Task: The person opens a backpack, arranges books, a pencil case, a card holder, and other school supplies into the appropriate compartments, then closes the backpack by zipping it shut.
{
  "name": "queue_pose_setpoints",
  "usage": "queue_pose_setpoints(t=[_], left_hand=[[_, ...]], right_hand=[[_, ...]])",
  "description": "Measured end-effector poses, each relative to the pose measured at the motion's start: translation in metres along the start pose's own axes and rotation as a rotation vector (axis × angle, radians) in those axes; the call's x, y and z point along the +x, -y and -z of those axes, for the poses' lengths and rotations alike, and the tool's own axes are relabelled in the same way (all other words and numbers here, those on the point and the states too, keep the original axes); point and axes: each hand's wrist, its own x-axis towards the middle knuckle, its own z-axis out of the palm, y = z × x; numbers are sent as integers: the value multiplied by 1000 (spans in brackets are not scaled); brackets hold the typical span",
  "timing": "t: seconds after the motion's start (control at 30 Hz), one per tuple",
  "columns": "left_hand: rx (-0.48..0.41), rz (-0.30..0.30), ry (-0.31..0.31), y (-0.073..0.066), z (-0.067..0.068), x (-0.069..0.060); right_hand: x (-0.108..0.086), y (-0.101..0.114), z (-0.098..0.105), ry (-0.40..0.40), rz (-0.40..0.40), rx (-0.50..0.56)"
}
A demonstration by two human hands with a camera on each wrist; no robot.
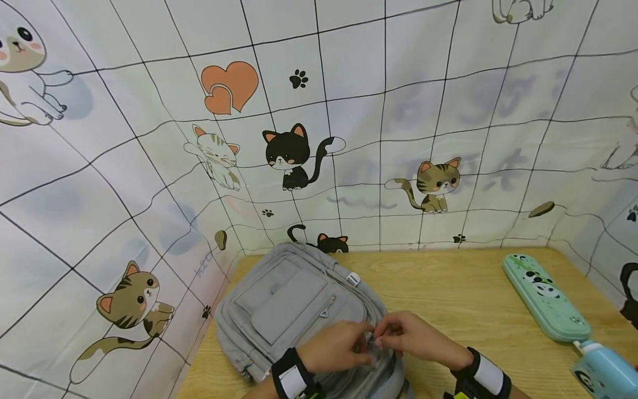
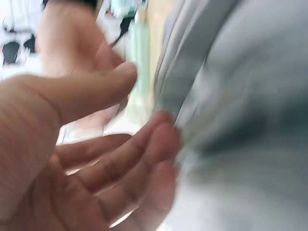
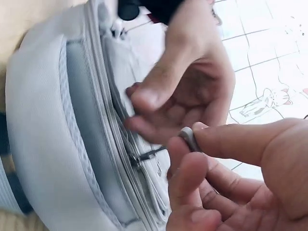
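right hand (image 1: 416,337) pinches pale-tipped zip pull (image 3: 187,136) on grey fabric backpack (image 1: 289,305), seemingly zipping; left hand (image 1: 336,346), thumb apart from fingers, should next brace it.

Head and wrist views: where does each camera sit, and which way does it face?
Head: worn on the head, facing forward and down at the gray backpack; left hand and right hand show.
Left wrist: on that wrist, facing past its hand to the backpack; right hand beyond.
Right wrist: on that wrist, facing the zipper pull its hand pinches; left hand beyond.
Both wrist views share backpack and hands.
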Motion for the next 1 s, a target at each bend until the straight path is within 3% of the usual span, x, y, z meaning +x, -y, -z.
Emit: queue_pose_setpoints(t=[0.1, 0.2, 0.3, 0.43, 0.6, 0.73, 1.0], left_hand=[[-47, -1, -54, -10, -14, 3], [-77, -12, -114, -10, -22, 7], [-112, -10, -118, -6, -25, 7], [-92, -7, -105, -5, -25, 5], [-61, -31, -111, -7, -26, 5], [-55, -43, -124, -7, -26, 5], [-40, -51, -171, -8, -28, -7]], right_hand=[[2, 1, 1, -1, -54, 51], [4, -2, 6, -9, -108, 71], [12, -7, 12, -70, -84, -38], [32, -13, 15, -182, -42, -314], [55, -21, 6, -209, -46, -523], [64, -24, -3, -242, -82, -614], [66, -17, -12, -355, -179, -611]])
